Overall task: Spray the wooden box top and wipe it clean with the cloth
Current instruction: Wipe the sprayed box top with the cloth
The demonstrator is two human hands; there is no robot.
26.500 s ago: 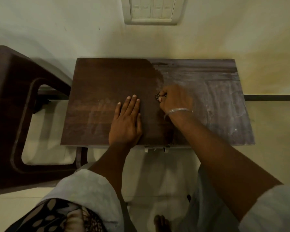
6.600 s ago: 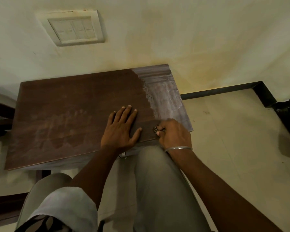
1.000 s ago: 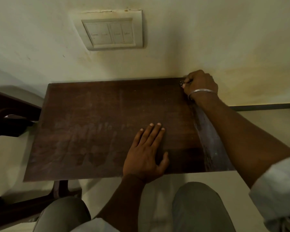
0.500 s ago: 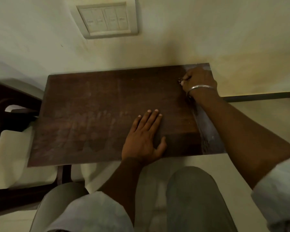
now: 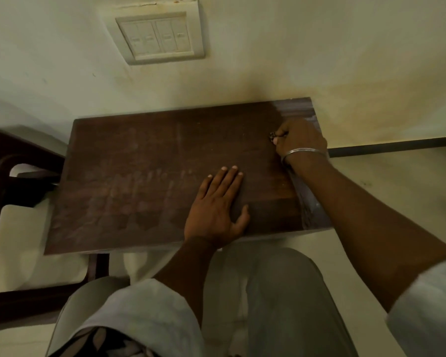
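Observation:
The wooden box top (image 5: 139,181) is a dark brown rectangle against the wall. Most of it looks dark and wiped; a pale dusty strip remains along the right edge (image 5: 310,210) and at the far right corner. My left hand (image 5: 216,210) lies flat, fingers spread, on the near middle of the top. My right hand (image 5: 299,137) is a fist pressed on the surface near the far right corner, closed on a small dark patterned cloth (image 5: 272,136), of which only a scrap shows at the fingertips. No spray bottle is in view.
A dark wooden chair (image 5: 13,176) stands close to the box's left side. A switch plate (image 5: 160,34) is on the wall behind. A dark skirting strip (image 5: 397,145) runs along the wall at right. My knees (image 5: 281,292) are just before the box's near edge.
Over the last second my right hand with the cloth slid from the far right corner toward me along the right side. The left hand has stayed flat in place.

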